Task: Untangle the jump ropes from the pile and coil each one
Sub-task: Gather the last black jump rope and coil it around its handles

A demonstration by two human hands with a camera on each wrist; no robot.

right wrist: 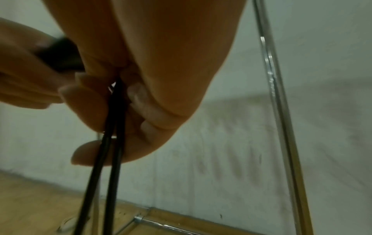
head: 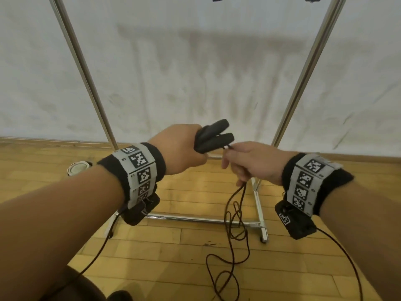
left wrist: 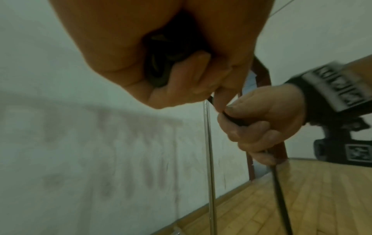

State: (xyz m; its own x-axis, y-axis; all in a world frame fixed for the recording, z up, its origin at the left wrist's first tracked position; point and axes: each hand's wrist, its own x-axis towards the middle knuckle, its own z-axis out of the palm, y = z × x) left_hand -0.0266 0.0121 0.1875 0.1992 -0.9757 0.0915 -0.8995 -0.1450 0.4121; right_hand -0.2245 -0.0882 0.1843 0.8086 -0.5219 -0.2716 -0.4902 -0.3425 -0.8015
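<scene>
Gripping two black jump-rope handles [head: 213,137] together, your left hand [head: 178,152] has its fingers curled round them, and the handle ends stick out past your knuckles toward the white wall [head: 195,72]. Your right hand [head: 249,162] sits just beside the left, fingers closed round the black rope [head: 236,216] close to where it leaves the handles; in the right wrist view two strands of that rope [right wrist: 112,143] run down side by side between your fingers [right wrist: 88,111]. From the left wrist view your right hand's [left wrist: 261,124] thumb and forefinger pinch the cord just under the left hand [left wrist: 161,63]. Below your right hand the rope hangs down and lies in loose, overlapping loops on the wooden floor [head: 173,257], in front of the bottom bar of a chrome rack [head: 259,205] whose two uprights rise against the wall. A small round white object [head: 77,167] rests on the floor near the left upright; what it is cannot be told. Both your wrists wear black bands [head: 138,168] with grey panels of square black-and-white code markers, and each carries a small black camera box [head: 293,220] with a thin cable. The markers hold patterns only; the tiny characters beside them are too small to read, and no brand shows on the handles.
</scene>
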